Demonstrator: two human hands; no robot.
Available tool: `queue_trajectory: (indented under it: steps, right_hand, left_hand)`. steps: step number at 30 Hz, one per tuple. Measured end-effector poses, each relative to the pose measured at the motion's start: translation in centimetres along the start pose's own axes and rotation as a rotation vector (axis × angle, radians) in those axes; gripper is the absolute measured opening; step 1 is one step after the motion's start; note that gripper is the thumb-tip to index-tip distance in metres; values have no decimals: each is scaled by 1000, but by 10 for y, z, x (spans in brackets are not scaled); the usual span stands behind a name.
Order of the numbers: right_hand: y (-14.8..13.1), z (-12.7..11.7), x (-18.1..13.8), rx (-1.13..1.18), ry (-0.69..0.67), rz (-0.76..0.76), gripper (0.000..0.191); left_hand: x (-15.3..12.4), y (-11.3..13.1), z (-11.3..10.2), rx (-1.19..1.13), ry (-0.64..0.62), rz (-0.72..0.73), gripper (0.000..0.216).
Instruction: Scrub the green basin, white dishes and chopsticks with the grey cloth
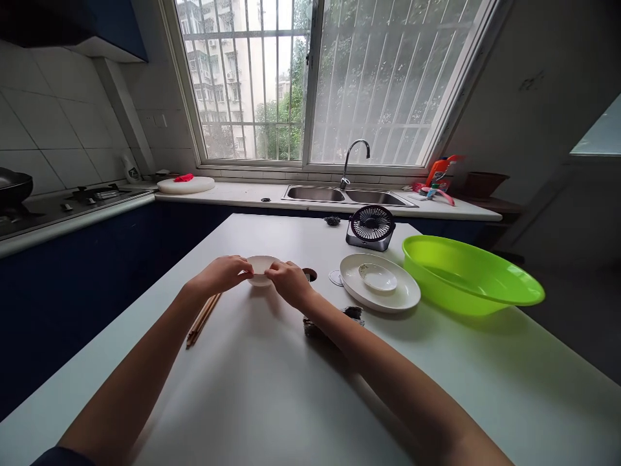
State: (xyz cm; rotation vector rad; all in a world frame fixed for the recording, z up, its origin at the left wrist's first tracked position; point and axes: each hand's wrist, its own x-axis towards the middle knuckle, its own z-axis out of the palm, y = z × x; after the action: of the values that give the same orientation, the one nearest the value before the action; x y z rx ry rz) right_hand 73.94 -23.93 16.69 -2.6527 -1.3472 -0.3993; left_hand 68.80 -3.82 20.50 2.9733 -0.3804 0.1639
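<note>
Between my two hands is a small white bowl [262,264] over the white table. My left hand [224,274] pinches its left rim, and my right hand [289,282] has the right rim between thumb and fingers. Whether the bowl's base touches the table I cannot tell. Several brown chopsticks [202,321] lie on the table just under my left hand. Beneath my right forearm is a dark, shaggy cloth-like thing [354,313], partly hidden by the arm. Behind my right wrist a dark round hole [310,275] shows in the table.
Right of my hands, a large white plate [381,302] carries a small dish [377,277]. Beside it stands a green basin [466,291]. A small black fan [372,226] and a dark scourer [332,221] sit farther back. Beyond the table is a double sink [315,194] with a faucet [346,162].
</note>
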Motion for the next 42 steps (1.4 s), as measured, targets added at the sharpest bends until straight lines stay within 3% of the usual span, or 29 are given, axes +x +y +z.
queue_trajectory:
  steps: [9, 14, 18, 23, 35, 42]
  right_hand:
    - [19, -16, -47, -35, 56, -53, 29]
    - [34, -19, -72, -115, 105, -123, 27]
    - [45, -18, -88, -173, 165, -188, 24]
    - [49, -12, -97, -194, 179, -230, 22]
    - [46, -6, -105, -100, 195, -262, 21]
    - [45, -10, -112, 28, 274, -256, 22]
  left_hand:
    - [-2, 39, -1, 58, -2, 127, 24]
    - [-4, 61, 13, 93, 105, 187, 22]
    - [-6, 72, 25, 123, 195, 320, 22]
    - [-10, 75, 39, 147, 292, 415, 25]
    - [-19, 77, 52, 139, 358, 482, 21]
    - [-22, 77, 50, 28, 289, 401, 16]
